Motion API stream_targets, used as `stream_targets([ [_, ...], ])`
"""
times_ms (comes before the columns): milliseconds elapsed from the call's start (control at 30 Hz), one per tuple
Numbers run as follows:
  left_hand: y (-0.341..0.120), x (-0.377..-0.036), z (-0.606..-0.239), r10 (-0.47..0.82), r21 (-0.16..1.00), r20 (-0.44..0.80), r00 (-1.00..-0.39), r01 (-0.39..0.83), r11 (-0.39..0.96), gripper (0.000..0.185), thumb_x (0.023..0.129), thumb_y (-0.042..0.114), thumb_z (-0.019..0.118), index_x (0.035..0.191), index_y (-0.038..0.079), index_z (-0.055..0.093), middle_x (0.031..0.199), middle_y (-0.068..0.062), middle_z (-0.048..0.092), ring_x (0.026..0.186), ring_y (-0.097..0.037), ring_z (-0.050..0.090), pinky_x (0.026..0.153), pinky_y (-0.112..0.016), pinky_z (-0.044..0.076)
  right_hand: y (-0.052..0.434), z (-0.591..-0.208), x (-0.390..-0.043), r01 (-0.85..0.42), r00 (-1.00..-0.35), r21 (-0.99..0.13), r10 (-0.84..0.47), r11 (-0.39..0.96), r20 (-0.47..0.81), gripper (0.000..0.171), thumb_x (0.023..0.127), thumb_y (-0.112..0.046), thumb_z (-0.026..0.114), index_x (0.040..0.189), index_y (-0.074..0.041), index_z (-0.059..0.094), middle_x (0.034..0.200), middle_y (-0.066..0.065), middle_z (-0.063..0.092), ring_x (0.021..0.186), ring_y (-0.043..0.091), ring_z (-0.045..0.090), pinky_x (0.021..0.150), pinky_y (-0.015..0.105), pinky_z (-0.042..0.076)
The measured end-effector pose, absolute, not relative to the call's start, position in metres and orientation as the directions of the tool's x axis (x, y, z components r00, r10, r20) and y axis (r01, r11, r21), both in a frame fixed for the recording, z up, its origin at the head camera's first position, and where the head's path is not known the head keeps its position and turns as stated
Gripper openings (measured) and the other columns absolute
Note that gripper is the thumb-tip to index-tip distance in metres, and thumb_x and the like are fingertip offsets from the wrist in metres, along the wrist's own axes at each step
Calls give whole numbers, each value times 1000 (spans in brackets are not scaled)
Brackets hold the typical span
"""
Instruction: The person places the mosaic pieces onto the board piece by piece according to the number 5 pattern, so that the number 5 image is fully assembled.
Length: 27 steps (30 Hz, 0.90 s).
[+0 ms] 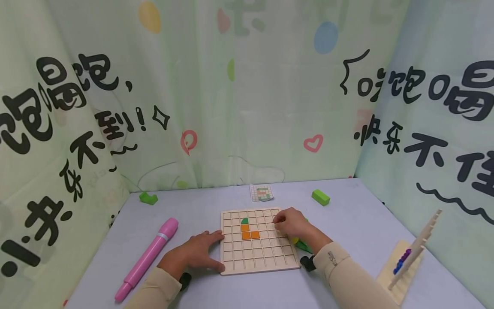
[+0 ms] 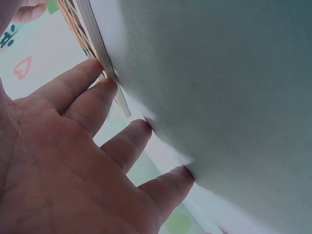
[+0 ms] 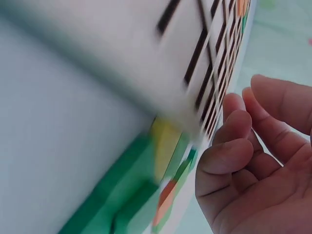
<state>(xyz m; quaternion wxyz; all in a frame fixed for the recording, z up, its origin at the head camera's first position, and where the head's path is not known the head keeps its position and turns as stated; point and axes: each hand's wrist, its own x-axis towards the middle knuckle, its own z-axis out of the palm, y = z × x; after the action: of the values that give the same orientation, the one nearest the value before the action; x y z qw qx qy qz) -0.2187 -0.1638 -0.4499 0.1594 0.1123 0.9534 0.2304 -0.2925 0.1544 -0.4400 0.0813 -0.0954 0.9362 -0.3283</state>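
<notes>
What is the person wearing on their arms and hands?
Both arms have long beige sleeves: the left sleeve and the right sleeve, which has a small dark marking near the cuff. A black strap or device sits at each wrist. The left hand and right hand are bare, without gloves.
</notes>
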Motion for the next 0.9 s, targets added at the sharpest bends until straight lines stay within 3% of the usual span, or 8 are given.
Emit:
stream_targets([
  [233, -165, -220, -452, 284, 470, -251, -925, 140, 871, 94, 72, 50, 92, 153, 24, 52, 164, 3, 43, 152, -43, 33, 117, -68, 33, 185, -443, -298, -61, -986, -622, -146, 781, -86, 15, 97, -9, 67, 109, -3, 74, 102, 8, 71, 88, 20, 61, 75, 35, 54],
  [667, -165, -218, -451, 290, 473, -241, -926, 149, 868, 94, 72, 49, 91, 153, 23, 52, 164, 3, 43, 152, -43, 33, 117, -67, 34, 210, -447, -301, 78, -986, -537, -14, 840, -165, 30, 90, -5, 67, 118, 3, 73, 114, 16, 71, 97, 27, 61, 87, 41, 55],
  [900, -166, -218, -452, 304, 490, -235, -923, 157, 857, 94, 72, 49, 91, 153, 22, 52, 164, 2, 44, 152, -44, 33, 117, -67, 34, 209, -444, -298, 70, -985, -520, -22, 851, -169, 25, 88, -5, 70, 112, 2, 74, 108, 15, 70, 95, 27, 60, 84, 41, 55],
])
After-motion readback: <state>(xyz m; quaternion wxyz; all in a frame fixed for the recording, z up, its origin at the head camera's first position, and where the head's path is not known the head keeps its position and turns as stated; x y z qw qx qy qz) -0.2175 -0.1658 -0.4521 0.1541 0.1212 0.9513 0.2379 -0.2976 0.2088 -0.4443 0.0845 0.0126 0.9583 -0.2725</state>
